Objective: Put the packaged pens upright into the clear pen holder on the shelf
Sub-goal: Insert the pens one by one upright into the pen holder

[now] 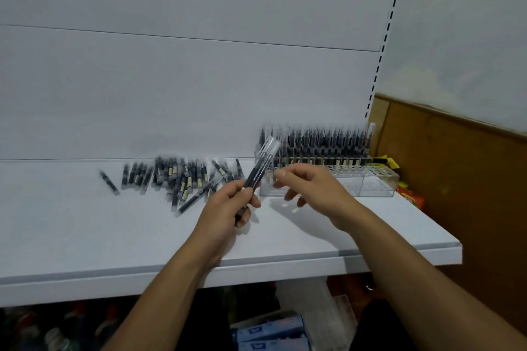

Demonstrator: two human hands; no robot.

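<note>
The left hand [228, 205] holds a few pens [263, 159] tilted up to the right, its grip clamped round their lower ends. The right hand [310, 188] hovers just beside them, in front of the holder [373, 182], its grip loosely apart and empty. Upright pens fill the holder's rear rows. A loose pile [176, 177] lies on the shelf [85, 231].

Dim, even light, soft shadows, motion-blurred pens [176, 177], wide-angle bending at edges.
</note>
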